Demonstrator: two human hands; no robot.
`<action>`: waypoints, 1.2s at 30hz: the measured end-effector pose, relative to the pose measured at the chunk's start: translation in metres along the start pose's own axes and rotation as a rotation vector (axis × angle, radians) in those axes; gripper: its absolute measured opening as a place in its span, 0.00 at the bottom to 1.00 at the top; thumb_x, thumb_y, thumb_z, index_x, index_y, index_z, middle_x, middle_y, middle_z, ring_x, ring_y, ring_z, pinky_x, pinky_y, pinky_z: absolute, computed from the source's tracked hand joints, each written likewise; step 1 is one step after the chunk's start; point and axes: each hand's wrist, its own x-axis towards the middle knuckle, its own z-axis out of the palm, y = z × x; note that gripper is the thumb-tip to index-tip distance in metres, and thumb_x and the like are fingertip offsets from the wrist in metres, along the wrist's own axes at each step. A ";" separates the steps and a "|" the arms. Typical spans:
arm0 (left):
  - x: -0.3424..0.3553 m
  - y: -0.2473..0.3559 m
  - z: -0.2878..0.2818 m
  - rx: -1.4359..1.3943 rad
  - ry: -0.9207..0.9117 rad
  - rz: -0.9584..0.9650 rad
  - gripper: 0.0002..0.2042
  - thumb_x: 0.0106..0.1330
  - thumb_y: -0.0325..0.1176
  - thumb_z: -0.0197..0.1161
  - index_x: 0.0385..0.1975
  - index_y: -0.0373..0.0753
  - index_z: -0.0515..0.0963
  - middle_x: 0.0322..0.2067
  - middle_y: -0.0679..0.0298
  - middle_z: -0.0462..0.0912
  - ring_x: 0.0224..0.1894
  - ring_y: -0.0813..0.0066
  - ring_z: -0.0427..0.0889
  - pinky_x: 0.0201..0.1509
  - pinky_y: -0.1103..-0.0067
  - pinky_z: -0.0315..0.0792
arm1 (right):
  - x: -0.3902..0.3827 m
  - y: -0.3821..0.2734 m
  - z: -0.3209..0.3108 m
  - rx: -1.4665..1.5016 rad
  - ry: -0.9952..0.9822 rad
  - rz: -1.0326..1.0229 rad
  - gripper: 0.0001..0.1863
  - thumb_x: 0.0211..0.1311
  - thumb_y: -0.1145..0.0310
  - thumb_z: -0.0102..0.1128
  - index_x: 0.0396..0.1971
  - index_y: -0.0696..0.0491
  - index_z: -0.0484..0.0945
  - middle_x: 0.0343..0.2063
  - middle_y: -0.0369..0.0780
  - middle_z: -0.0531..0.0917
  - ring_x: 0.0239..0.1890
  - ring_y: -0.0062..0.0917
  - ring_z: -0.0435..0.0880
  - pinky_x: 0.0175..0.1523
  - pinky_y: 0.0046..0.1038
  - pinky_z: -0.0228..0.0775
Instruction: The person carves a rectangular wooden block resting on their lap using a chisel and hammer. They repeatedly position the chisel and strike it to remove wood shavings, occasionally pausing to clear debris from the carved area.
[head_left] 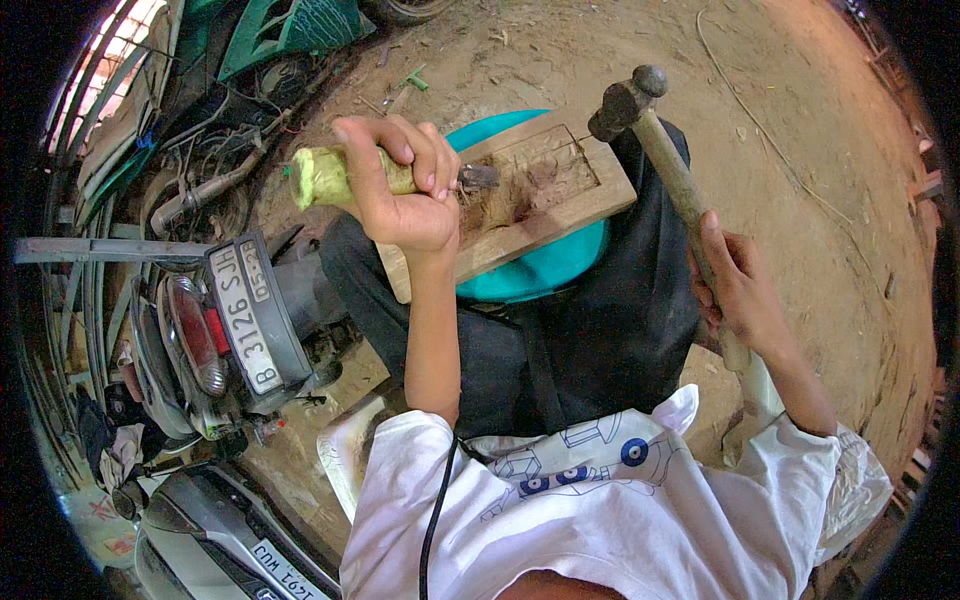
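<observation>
The left hand (pixel 400 190) has its fingers wrapped tight around a chisel (pixel 350 175) with a frayed yellow handle. Just past the fingertips, its metal tip sits in the hollow of a wooden board (pixel 585 195) on the lap. The right hand (pixel 740 290) grips a hammer (pixel 640 110), lifted above the board. This looks like the carving step; next, the hammer needs a straight hit on the handle end.

Green-handled chisel (pixel 345 175) bites carved wooden board (pixel 540 195); hammer (pixel 665 150) raised.

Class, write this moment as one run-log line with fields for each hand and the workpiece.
left hand: grips chisel on wooden board | right hand: holds hammer raised | board: on lap, partly carved
</observation>
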 end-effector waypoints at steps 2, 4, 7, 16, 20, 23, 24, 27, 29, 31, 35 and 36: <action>-0.009 -0.025 -0.007 0.090 0.196 -0.078 0.16 0.67 0.41 0.49 0.20 0.41 0.60 0.10 0.71 0.57 0.08 0.84 0.53 0.11 0.85 0.47 | 0.000 -0.002 0.001 0.020 0.016 -0.017 0.29 0.66 0.44 0.36 0.15 0.53 0.66 0.08 0.32 0.64 0.08 0.16 0.64 0.12 0.21 0.55; -0.009 -0.041 -0.006 0.149 0.223 -0.109 0.14 0.67 0.38 0.50 0.21 0.40 0.60 0.12 0.70 0.58 0.09 0.85 0.53 0.11 0.86 0.47 | 0.001 -0.003 0.000 -0.026 0.035 -0.009 0.29 0.66 0.44 0.36 0.15 0.53 0.66 0.08 0.32 0.65 0.08 0.16 0.64 0.12 0.21 0.55; -0.005 -0.024 -0.013 0.151 0.136 -0.110 0.21 0.67 0.52 0.46 0.18 0.42 0.60 0.08 0.71 0.55 0.08 0.83 0.50 0.11 0.84 0.44 | 0.001 -0.002 0.000 -0.027 0.036 -0.008 0.29 0.66 0.44 0.36 0.15 0.53 0.66 0.08 0.32 0.65 0.08 0.16 0.64 0.12 0.21 0.56; 0.000 0.004 -0.016 -0.005 0.036 -0.044 0.19 0.69 0.46 0.43 0.18 0.41 0.59 0.08 0.69 0.55 0.07 0.82 0.50 0.11 0.83 0.47 | 0.002 -0.001 -0.003 -0.051 -0.065 0.035 0.30 0.64 0.41 0.38 0.17 0.53 0.65 0.08 0.31 0.63 0.08 0.15 0.63 0.12 0.20 0.56; -0.002 -0.012 -0.026 0.084 0.120 -0.159 0.20 0.69 0.48 0.42 0.17 0.43 0.60 0.07 0.70 0.54 0.07 0.82 0.49 0.12 0.83 0.47 | 0.002 -0.001 0.003 -0.110 -0.059 0.088 0.28 0.63 0.44 0.45 0.14 0.53 0.67 0.07 0.32 0.66 0.07 0.17 0.66 0.13 0.22 0.59; -0.004 -0.019 -0.035 0.085 0.154 -0.173 0.19 0.69 0.47 0.43 0.16 0.43 0.60 0.07 0.70 0.54 0.07 0.83 0.49 0.12 0.83 0.46 | 0.001 -0.006 0.012 -0.220 -0.048 0.071 0.26 0.60 0.46 0.51 0.15 0.53 0.68 0.07 0.32 0.66 0.08 0.17 0.67 0.13 0.22 0.60; -0.003 -0.023 -0.037 0.087 0.155 -0.159 0.19 0.68 0.46 0.44 0.16 0.43 0.60 0.07 0.70 0.55 0.06 0.83 0.50 0.11 0.83 0.46 | 0.003 -0.002 0.007 -0.115 -0.151 0.102 0.25 0.60 0.47 0.53 0.15 0.53 0.68 0.07 0.32 0.67 0.08 0.17 0.67 0.13 0.22 0.60; 0.000 -0.026 -0.050 0.084 0.214 -0.150 0.19 0.68 0.45 0.46 0.16 0.43 0.60 0.07 0.70 0.56 0.06 0.83 0.51 0.11 0.84 0.46 | 0.003 0.001 0.008 -0.067 -0.162 0.021 0.24 0.62 0.49 0.52 0.15 0.53 0.67 0.08 0.32 0.68 0.08 0.16 0.67 0.12 0.22 0.59; 0.005 -0.022 -0.058 0.034 0.279 -0.233 0.19 0.66 0.47 0.47 0.15 0.44 0.60 0.06 0.71 0.56 0.05 0.82 0.51 0.11 0.83 0.47 | -0.002 -0.004 0.010 0.051 -0.156 -0.022 0.24 0.65 0.48 0.45 0.18 0.53 0.67 0.08 0.33 0.67 0.08 0.17 0.65 0.12 0.22 0.57; 0.008 -0.022 -0.072 -0.037 0.340 -0.326 0.19 0.65 0.48 0.49 0.14 0.45 0.60 0.06 0.71 0.56 0.05 0.81 0.51 0.11 0.82 0.47 | -0.006 -0.004 0.008 0.202 -0.164 -0.074 0.25 0.66 0.46 0.40 0.20 0.53 0.67 0.09 0.33 0.67 0.07 0.18 0.63 0.12 0.22 0.55; 0.012 -0.026 -0.102 -0.238 0.635 -0.468 0.17 0.61 0.46 0.52 0.14 0.47 0.61 0.07 0.72 0.56 0.06 0.81 0.53 0.12 0.81 0.50 | -0.008 -0.020 0.020 0.263 -0.104 -0.177 0.30 0.62 0.37 0.33 0.23 0.53 0.62 0.08 0.33 0.60 0.05 0.16 0.57 0.10 0.19 0.51; 0.012 -0.024 -0.109 -0.265 0.628 -0.473 0.15 0.58 0.43 0.55 0.15 0.46 0.60 0.09 0.72 0.57 0.09 0.80 0.54 0.16 0.80 0.51 | -0.008 -0.024 0.022 0.233 -0.091 -0.192 0.31 0.62 0.37 0.34 0.24 0.53 0.62 0.08 0.33 0.59 0.05 0.16 0.57 0.10 0.19 0.51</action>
